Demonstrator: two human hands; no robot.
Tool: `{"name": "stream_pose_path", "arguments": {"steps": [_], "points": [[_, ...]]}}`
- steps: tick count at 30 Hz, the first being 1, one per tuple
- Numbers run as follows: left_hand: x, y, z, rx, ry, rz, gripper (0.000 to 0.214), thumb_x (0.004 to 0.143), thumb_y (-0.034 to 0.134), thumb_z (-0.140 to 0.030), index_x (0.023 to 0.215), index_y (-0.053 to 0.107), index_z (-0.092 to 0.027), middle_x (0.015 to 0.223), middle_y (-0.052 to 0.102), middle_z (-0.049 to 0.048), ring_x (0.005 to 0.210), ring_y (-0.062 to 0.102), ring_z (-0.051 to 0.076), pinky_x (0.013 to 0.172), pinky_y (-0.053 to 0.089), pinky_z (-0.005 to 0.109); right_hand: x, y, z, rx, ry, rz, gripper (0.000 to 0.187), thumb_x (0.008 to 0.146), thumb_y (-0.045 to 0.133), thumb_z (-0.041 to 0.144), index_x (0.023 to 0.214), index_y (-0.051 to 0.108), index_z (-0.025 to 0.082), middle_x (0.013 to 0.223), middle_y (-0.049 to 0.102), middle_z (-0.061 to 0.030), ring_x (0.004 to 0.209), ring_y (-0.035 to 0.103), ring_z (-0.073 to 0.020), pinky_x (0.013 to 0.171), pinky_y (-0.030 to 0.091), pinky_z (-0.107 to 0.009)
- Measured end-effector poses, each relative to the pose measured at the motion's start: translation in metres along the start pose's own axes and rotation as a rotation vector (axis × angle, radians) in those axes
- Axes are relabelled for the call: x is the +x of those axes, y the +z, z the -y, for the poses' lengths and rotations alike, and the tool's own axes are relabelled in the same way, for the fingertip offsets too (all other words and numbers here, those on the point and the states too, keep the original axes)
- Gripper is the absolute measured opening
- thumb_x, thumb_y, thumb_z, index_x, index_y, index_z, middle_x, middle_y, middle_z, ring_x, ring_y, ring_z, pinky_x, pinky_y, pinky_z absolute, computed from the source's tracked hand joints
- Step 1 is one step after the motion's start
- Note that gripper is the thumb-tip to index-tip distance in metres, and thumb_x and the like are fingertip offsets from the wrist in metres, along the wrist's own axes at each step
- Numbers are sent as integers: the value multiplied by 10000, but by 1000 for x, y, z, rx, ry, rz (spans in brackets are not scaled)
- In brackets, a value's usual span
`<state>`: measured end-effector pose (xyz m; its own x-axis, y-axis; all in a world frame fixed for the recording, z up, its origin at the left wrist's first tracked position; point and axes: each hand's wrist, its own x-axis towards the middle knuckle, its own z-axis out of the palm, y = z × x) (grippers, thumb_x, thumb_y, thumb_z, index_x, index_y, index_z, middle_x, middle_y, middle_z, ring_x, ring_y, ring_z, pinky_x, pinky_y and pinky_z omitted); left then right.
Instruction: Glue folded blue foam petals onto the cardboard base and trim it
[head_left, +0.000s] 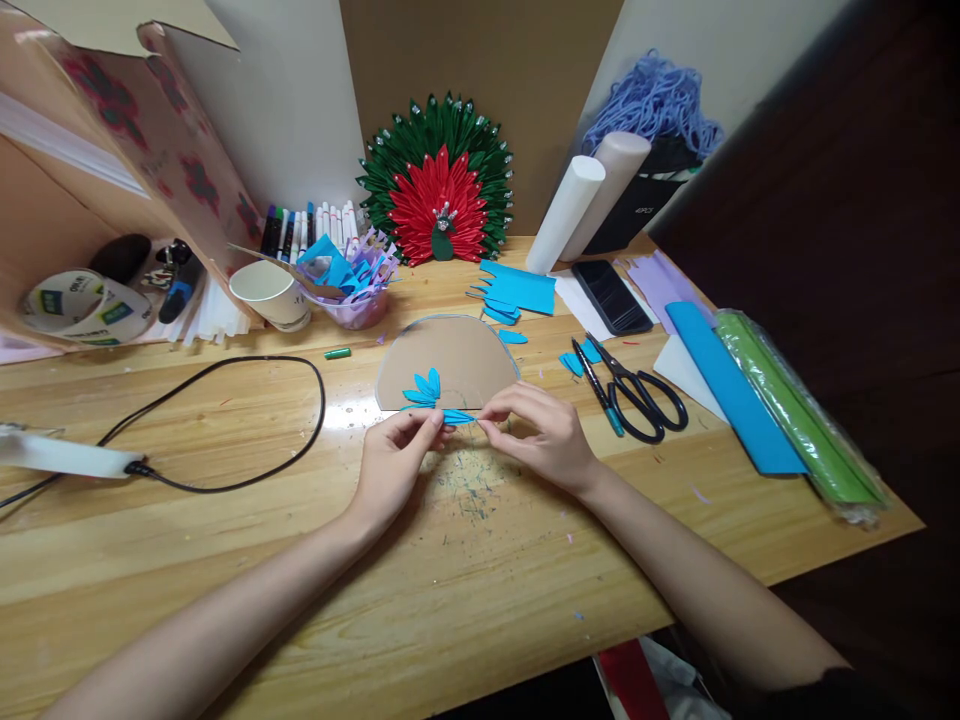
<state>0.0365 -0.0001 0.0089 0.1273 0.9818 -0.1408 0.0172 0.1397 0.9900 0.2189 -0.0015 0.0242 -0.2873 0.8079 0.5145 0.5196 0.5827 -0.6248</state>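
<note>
Between my two hands is a narrow blue paper petal [458, 417], pinched at its left end by my left hand [401, 447] and at its pointed right end by my right hand [536, 430]. Both hands are closed, close to the front edge of a half-round cardboard piece [450, 350] lying flat on the table. Several blue petals [426, 386] fan out on the cardboard just behind my left hand. More loose blue petals [513, 337] lie by its right edge, near a blue sheet cut into strips [525, 288].
Black-handled scissors [646, 402] and a pen [598, 388] lie at right, near a phone [611, 297]. A glue gun [71, 452] with a looping cord is at left. Behind stand a paper cup [271, 293], a scrap-filled bowl [356, 308] and a red-green paper peacock [441, 185].
</note>
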Motion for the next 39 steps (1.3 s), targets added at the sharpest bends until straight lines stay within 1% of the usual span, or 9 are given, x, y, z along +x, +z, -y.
{"name": "stream_pose_path", "arguments": {"steps": [3, 6, 10, 13, 16, 21, 27, 31, 39], "points": [[0, -1, 0, 14, 11, 12, 194, 773, 601, -330, 729, 683, -159, 688, 668, 24, 648, 597, 125, 659, 496, 244, 0, -1, 0, -4, 10, 17, 68, 799, 550, 174, 754, 601, 182, 685, 624, -33, 639, 550, -143, 615, 461, -292], [-1, -2, -2, 1, 33, -3, 189, 783, 593, -317, 848, 678, -161, 802, 682, 42, 715, 614, 132, 681, 507, 252, 0, -3, 0, 48, 66, 11, 43, 782, 570, 173, 748, 594, 180, 697, 613, -28, 642, 546, -137, 614, 459, -287], [-4, -4, -8, 31, 208, -16, 254, 725, 664, -259, 965, 645, -179, 1001, 650, 71, 867, 616, 161, 753, 517, 289, -1, -5, -1, 228, 269, 5, 28, 761, 595, 182, 736, 597, 169, 705, 604, -19, 642, 549, -120, 612, 469, -264], [-5, -6, -11, 181, 377, 6, 179, 726, 664, -218, 902, 666, -189, 945, 653, 59, 862, 608, 155, 764, 508, 287, 0, -5, -3, 403, 436, 66, 58, 742, 619, 211, 732, 601, 156, 682, 606, -16, 610, 550, -108, 570, 476, -240], [-5, -8, -12, 296, 452, 5, 83, 766, 623, -202, 826, 679, -194, 845, 669, 42, 809, 613, 140, 768, 490, 283, 1, -3, -5, 520, 535, 121, 101, 712, 651, 237, 717, 603, 148, 654, 615, -10, 566, 555, -96, 528, 473, -221], [-3, -8, -10, 282, 430, -23, 63, 777, 614, -211, 786, 670, -184, 814, 671, 36, 776, 613, 135, 731, 491, 268, 4, -4, -4, 592, 636, 168, 135, 689, 680, 272, 721, 637, 149, 666, 654, -18, 598, 596, -106, 570, 491, -232], [4, -11, -10, 180, 230, -54, 115, 766, 627, -281, 807, 662, -179, 823, 682, 33, 757, 624, 138, 700, 511, 268, 7, -14, -6, 476, 688, 114, 172, 683, 693, 317, 751, 665, 162, 736, 671, -30, 661, 603, -126, 621, 480, -253], [10, -18, -20, 302, 214, 43, 159, 788, 597, -322, 837, 675, -192, 853, 690, 43, 780, 631, 162, 723, 505, 306, 7, -16, -6, 399, 614, 7, 157, 710, 674, 310, 793, 660, 178, 806, 669, -35, 763, 613, -149, 712, 485, -283], [16, -25, -38, 582, 313, 353, 166, 831, 545, -264, 954, 641, -206, 838, 689, 31, 756, 622, 146, 687, 474, 283, 6, -9, 10, 462, 569, 200, 182, 739, 646, 329, 841, 650, 178, 847, 657, -41, 799, 603, -159, 717, 487, -291]]}}
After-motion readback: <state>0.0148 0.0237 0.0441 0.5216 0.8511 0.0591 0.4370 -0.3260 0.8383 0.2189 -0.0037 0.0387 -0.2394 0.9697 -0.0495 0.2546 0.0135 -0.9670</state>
